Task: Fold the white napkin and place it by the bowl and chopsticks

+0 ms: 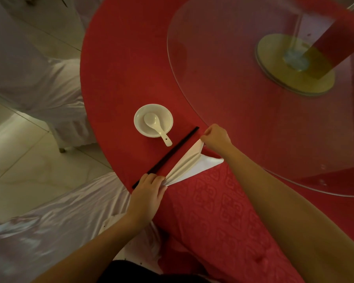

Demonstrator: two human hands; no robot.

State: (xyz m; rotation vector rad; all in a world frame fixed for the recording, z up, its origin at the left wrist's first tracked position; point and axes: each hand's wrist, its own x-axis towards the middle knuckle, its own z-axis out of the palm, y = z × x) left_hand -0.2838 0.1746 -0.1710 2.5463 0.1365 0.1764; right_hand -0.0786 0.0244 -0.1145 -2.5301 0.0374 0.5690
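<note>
The white napkin (pixel 189 164) lies pleated on the red tablecloth (pixel 119 74), stretched diagonally at the table's near edge. My left hand (pixel 149 190) pinches its near end, where the folds gather to a point. My right hand (pixel 216 138) pinches its far end. A loose triangular flap of the napkin spreads to the right. A pair of dark chopsticks (pixel 167 157) lies parallel to the napkin, just left of it. Beyond them sits a white bowl (pixel 141 113) holding a white ceramic spoon (pixel 156 125), its handle over the rim.
A round glass turntable (pixel 243 119) on a yellow base (pixel 294 64) covers the table's middle, its rim close to my right hand. White-covered chairs stand at the left (pixel 41 82) and below the table edge (pixel 59 221). Tiled floor lies at the left.
</note>
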